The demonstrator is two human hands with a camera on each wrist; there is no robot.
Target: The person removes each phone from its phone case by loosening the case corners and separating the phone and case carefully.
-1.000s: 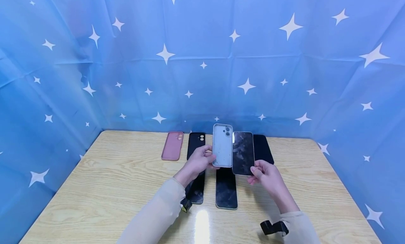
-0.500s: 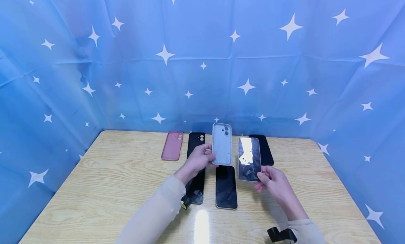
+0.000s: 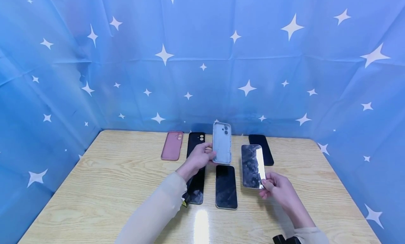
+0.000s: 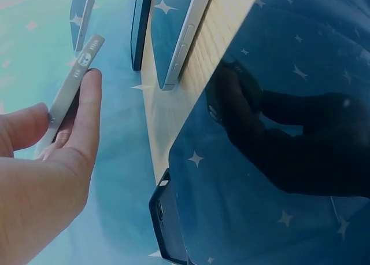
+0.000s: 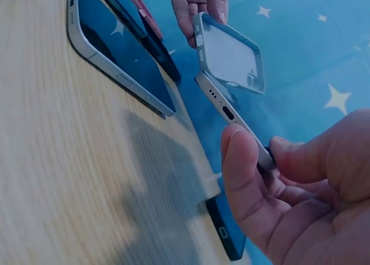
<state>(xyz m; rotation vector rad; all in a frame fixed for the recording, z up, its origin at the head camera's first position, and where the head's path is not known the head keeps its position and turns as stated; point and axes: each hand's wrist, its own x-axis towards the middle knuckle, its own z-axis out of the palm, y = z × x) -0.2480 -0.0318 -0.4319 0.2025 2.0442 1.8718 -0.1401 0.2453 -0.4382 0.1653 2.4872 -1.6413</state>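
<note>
My left hand pinches a pale blue phone case by its lower left, holding it raised with its hollow inner side towards me. Its cutout slots show along the bottom edge in the left wrist view. My right hand grips a smartphone at its lower right corner, thumb on the glossy screen. The phone's pale bottom edge with its charging port shows in the right wrist view. Phone and case are apart in the head view. Below the case, another smartphone lies screen up on the table.
On the wooden table, a pink phone case and a black phone case lie at the back. A dark phone lies in front of the black case, partly behind my left arm. Another dark flat item lies back right.
My right hand has drawn the smartphone to the right and nearer to me, away from the case. The left hand with the case has hardly moved.
</note>
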